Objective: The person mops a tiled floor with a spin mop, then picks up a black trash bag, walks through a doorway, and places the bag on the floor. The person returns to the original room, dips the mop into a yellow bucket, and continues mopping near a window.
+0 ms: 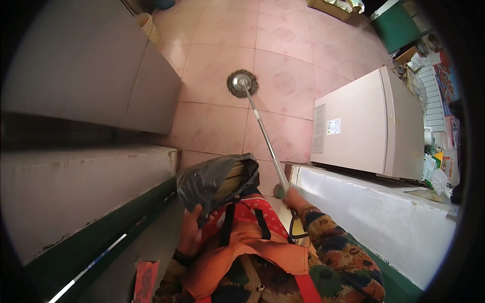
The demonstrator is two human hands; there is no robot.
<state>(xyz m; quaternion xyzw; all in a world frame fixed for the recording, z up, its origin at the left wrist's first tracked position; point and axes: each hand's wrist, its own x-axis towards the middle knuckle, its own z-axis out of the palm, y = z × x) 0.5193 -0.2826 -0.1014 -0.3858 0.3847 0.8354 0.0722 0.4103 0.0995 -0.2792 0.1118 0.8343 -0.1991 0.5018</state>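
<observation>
My right hand (pixel 294 197) is closed around the metal handle of a round string mop (pixel 242 83). The mop's grey fringed head rests on the pink tiled floor (pixel 284 72) ahead of me, and the handle slants up towards me. My left hand (pixel 197 223) grips the near edge of a black plastic bag (pixel 201 181) in front of my body. The bag's mouth gapes, and flat yellowish-brown material (pixel 232 180) shows inside; what it is I cannot tell. Some dark cord and a yellow item hang by my right wrist. A red bag or cloth with white spots lies behind the black bag.
White low walls (pixel 341 200) with green lower parts flank me on both sides. A grey cabinet-like box (pixel 91 57) stands at the left, a small pinkish refrigerator (pixel 352 121) at the right. Farther off are a cream bucket (pixel 147 27) and a green container (pixel 396 28).
</observation>
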